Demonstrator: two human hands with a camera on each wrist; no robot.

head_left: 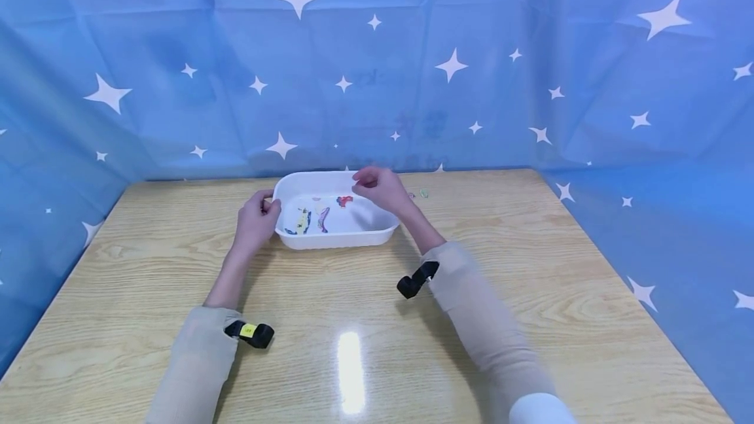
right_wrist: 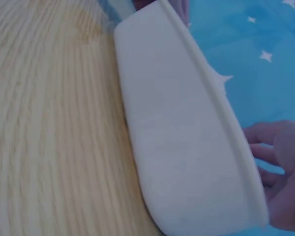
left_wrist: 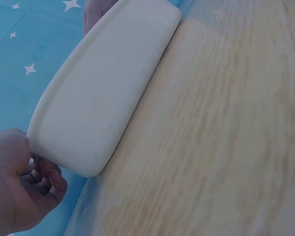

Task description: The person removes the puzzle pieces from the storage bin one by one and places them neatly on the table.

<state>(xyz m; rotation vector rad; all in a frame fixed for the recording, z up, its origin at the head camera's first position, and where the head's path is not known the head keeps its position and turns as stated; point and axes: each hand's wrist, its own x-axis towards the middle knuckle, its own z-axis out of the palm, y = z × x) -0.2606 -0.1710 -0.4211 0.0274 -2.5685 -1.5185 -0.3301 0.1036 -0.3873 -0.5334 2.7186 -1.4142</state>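
Observation:
A white rectangular plastic basin (head_left: 338, 241) sits at the back of the table. My left hand (head_left: 256, 221) grips its left rim; in the left wrist view that hand (left_wrist: 24, 182) has its thumb at the rim and its fingers curled below. Above the basin's right half is my right hand (head_left: 383, 190), fingers bent and slightly blurred. In the right wrist view the basin wall (right_wrist: 182, 128) partly hides its loosely spread fingers, and nothing shows between them. Inside lie small colourful pieces: a yellow-and-blue one (head_left: 303, 221), a purple one (head_left: 323, 219) and a red-and-blue one (head_left: 344, 201).
Right of the basin, a small green piece (head_left: 424, 193) and a tiny pink piece (head_left: 412, 195) lie on the wooden table (head_left: 306, 319). A blue star-patterned cloth (head_left: 377, 84) hangs right behind the table's far edge.

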